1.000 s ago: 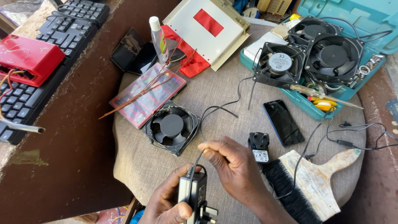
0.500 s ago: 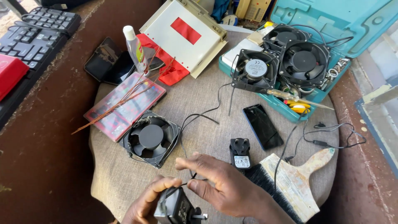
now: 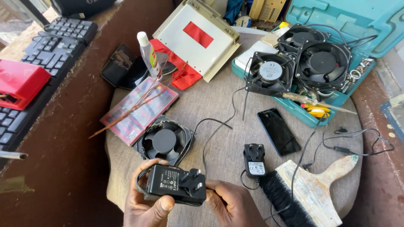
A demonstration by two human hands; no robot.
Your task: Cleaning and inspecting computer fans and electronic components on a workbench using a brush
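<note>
A black power adapter (image 3: 174, 185) with its plug pins facing up sits low over the near edge of the cloth-covered round tabletop (image 3: 219, 105), held in both hands: the left hand (image 3: 147, 201) has its grip closed around the adapter's left end, thumb on the front face, and the right hand (image 3: 231, 204) closes its grip on the right end beneath the pins. Just beyond it lies a black cooling fan (image 3: 164, 142), with a second small black plug adapter (image 3: 254, 159), a dark phone (image 3: 278, 131) and a wide paintbrush (image 3: 307, 193) to the right. Farther off a teal tool case (image 3: 357, 25) holds more fans (image 3: 323, 63).
</note>
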